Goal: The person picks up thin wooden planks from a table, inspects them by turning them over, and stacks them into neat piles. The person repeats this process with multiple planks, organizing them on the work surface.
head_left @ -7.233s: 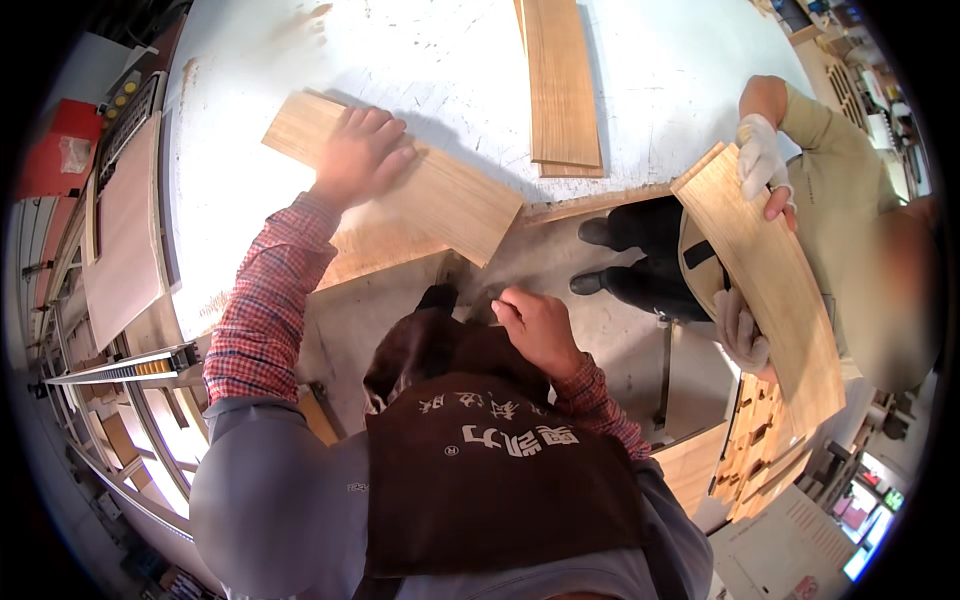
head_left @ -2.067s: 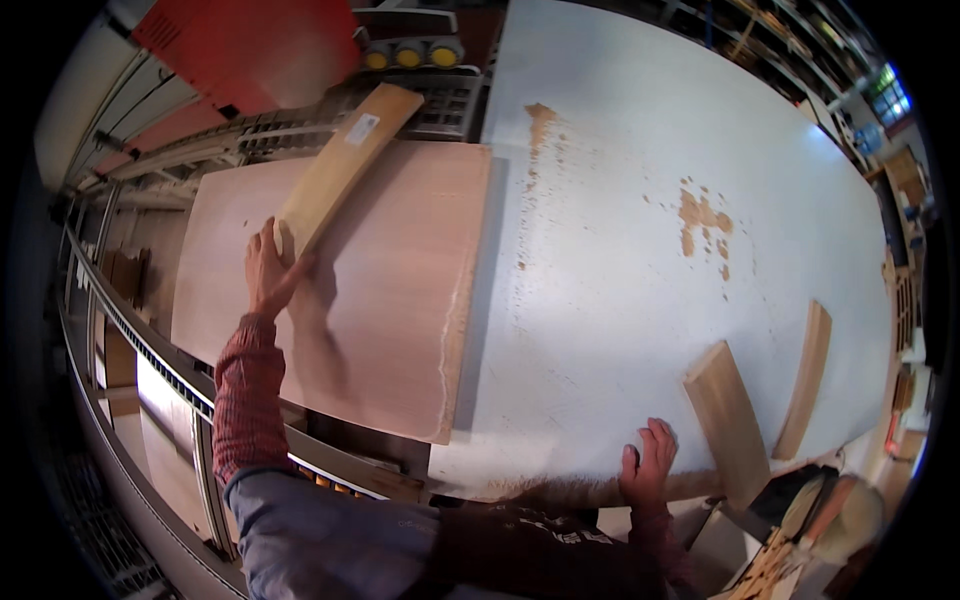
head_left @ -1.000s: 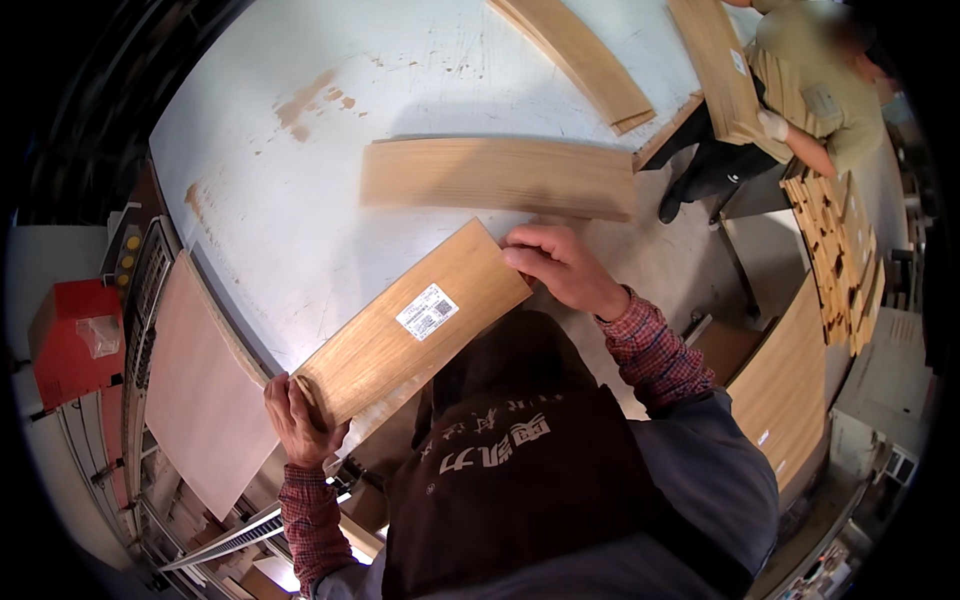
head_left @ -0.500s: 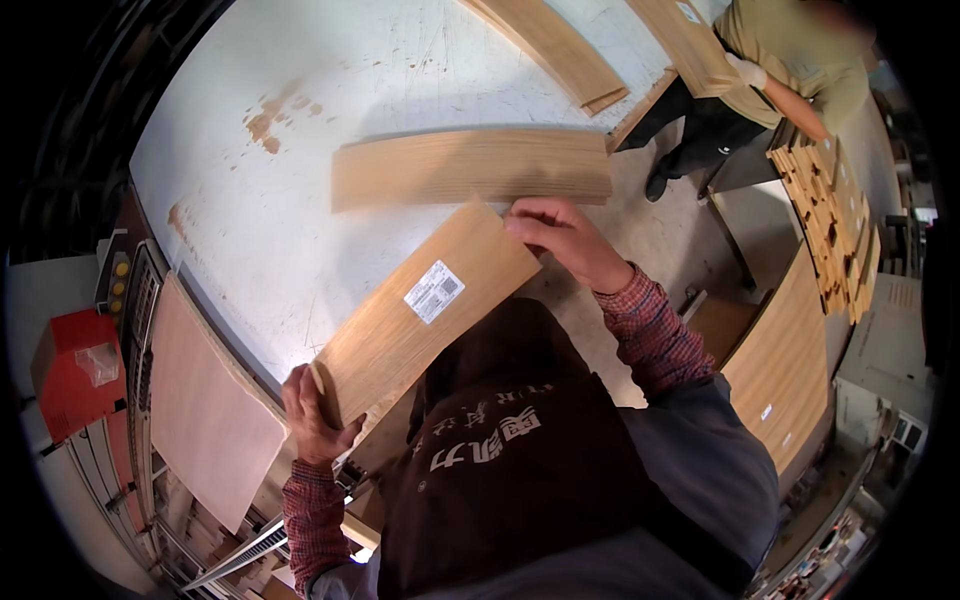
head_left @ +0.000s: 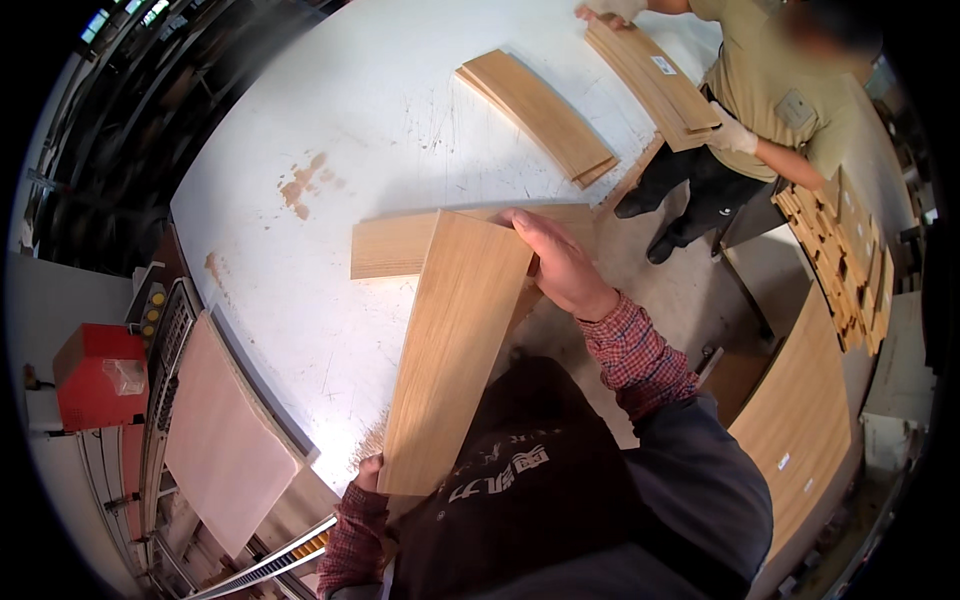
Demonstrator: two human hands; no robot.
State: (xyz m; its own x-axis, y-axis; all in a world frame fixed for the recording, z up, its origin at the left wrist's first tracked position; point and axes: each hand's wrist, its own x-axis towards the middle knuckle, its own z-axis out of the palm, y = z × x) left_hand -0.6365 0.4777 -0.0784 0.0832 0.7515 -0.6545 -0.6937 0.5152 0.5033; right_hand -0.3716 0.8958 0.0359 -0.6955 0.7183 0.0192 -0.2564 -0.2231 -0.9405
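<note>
A long light-brown wooden board [head_left: 455,340] is held at a steep slant in front of my body, its visible face plain. My right hand [head_left: 565,265] grips its upper right corner, thumb over the edge. Down at the lower left corner is my left hand [head_left: 370,473]; most of its fingers are hidden behind the wood. Beyond the raised board, a low stack of similar boards [head_left: 385,248] lies crosswise on the white table [head_left: 250,170], partly covered from view.
Another small board stack [head_left: 540,115] lies farther back. At the far right a gloved co-worker [head_left: 735,135] holds several labelled boards [head_left: 655,85]. Piled wood pieces [head_left: 840,260] and a large panel [head_left: 790,400] stand right; a red box [head_left: 100,375] and pinkish sheet [head_left: 230,430] are left.
The board has swung steeper, its lower end toward me, and its labelled face no longer shows. My left hand moved down and nearer. The co-worker's boards came further into view.
</note>
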